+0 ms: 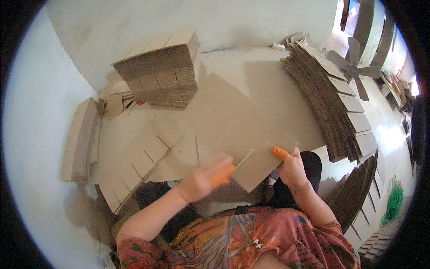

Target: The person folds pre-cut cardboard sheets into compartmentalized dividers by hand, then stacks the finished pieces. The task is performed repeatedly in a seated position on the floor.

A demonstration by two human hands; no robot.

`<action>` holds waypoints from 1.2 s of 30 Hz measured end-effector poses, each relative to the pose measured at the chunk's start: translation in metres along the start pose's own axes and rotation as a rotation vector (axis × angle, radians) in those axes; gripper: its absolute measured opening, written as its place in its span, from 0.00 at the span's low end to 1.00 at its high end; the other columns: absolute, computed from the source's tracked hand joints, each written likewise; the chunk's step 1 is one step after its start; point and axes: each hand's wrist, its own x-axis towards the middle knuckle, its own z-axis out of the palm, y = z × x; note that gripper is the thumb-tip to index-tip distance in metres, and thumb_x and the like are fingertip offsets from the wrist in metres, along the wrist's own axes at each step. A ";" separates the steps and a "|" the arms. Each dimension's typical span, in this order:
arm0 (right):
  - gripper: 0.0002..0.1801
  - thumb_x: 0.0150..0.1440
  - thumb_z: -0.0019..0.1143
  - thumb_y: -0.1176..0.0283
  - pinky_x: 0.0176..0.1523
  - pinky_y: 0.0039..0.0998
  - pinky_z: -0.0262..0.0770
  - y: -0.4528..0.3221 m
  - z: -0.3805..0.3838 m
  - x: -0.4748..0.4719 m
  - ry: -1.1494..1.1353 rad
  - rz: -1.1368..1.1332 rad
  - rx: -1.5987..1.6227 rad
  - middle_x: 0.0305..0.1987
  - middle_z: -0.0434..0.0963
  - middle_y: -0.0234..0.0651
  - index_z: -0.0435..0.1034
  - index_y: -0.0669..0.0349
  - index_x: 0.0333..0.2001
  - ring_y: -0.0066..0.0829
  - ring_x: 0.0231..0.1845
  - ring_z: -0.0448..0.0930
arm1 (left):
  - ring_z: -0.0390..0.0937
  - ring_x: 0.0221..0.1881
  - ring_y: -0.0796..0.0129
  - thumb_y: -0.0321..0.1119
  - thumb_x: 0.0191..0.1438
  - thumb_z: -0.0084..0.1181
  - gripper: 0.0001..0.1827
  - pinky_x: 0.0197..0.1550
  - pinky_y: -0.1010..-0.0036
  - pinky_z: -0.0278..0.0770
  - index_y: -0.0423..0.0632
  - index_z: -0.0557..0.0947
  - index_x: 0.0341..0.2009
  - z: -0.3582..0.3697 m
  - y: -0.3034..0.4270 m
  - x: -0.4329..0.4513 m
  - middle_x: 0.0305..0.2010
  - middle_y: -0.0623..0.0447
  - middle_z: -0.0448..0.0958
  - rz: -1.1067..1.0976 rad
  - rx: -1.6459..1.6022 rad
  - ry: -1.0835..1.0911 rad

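Observation:
A large corrugated cardboard sheet [231, 114] lies tilted in front of me, with a pale slot in its lower part. My right hand [291, 166], an orange cover on one finger, grips the sheet's right edge. Motion blurs my left hand [205, 176], which also wears orange finger covers; it is beside the slot, and its hold on the cardboard is unclear. To its left lies a slotted cardboard strip [134, 175] with several dark slits along one edge.
A tall stack of slotted cardboard [161, 74] stands at the back left, a smaller stack [79, 144] by the wall. A long fanned row of cardboard [322, 101] curves along the right. Beyond it are a fan [353, 71] and green twine [393, 201].

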 end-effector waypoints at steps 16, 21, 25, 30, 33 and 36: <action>0.08 0.55 0.54 0.76 0.32 0.31 0.70 0.021 -0.010 -0.017 -0.250 -0.468 -0.869 0.27 0.76 0.50 0.73 0.68 0.38 0.33 0.25 0.76 | 0.76 0.36 0.46 0.43 0.55 0.56 0.17 0.39 0.56 0.72 0.43 0.77 0.41 -0.061 -0.147 -0.135 0.35 0.39 0.78 -1.150 0.500 -0.195; 0.07 0.55 0.55 0.75 0.27 0.30 0.69 0.018 -0.002 -0.021 -0.203 -0.477 -0.599 0.24 0.77 0.47 0.74 0.67 0.37 0.26 0.20 0.73 | 0.74 0.31 0.54 0.41 0.54 0.57 0.16 0.38 0.62 0.71 0.41 0.78 0.40 -0.096 -0.133 -0.083 0.30 0.41 0.76 -1.267 0.298 -0.157; 0.08 0.56 0.53 0.76 0.27 0.26 0.68 0.007 0.011 -0.023 -0.261 -0.545 -0.520 0.22 0.76 0.41 0.73 0.67 0.39 0.21 0.21 0.71 | 0.75 0.27 0.59 0.35 0.55 0.56 0.15 0.31 0.67 0.73 0.40 0.78 0.44 -0.113 -0.112 -0.040 0.29 0.44 0.76 -0.952 0.178 -0.131; 0.08 0.57 0.52 0.76 0.26 0.25 0.67 -0.012 0.030 -0.017 -0.264 -0.629 -0.401 0.22 0.75 0.39 0.73 0.67 0.40 0.18 0.22 0.69 | 0.70 0.19 0.74 0.31 0.55 0.57 0.17 0.20 0.78 0.70 0.40 0.75 0.49 -0.091 -0.047 0.046 0.27 0.52 0.75 -1.098 -0.286 -0.412; 0.08 0.57 0.53 0.75 0.25 0.26 0.67 -0.020 0.024 -0.011 -0.302 -0.598 -0.452 0.22 0.74 0.42 0.73 0.67 0.39 0.19 0.21 0.69 | 0.76 0.27 0.70 0.26 0.55 0.52 0.15 0.27 0.72 0.75 0.38 0.74 0.47 -0.066 -0.013 0.064 0.31 0.46 0.75 -0.979 -0.444 -0.531; 0.07 0.58 0.53 0.75 0.25 0.28 0.68 -0.030 0.015 -0.010 -0.336 -0.487 -0.580 0.21 0.74 0.45 0.74 0.67 0.38 0.20 0.20 0.69 | 0.72 0.26 0.75 0.27 0.56 0.52 0.15 0.28 0.75 0.75 0.38 0.74 0.48 -0.060 0.021 0.087 0.31 0.48 0.74 -0.903 -0.461 -0.509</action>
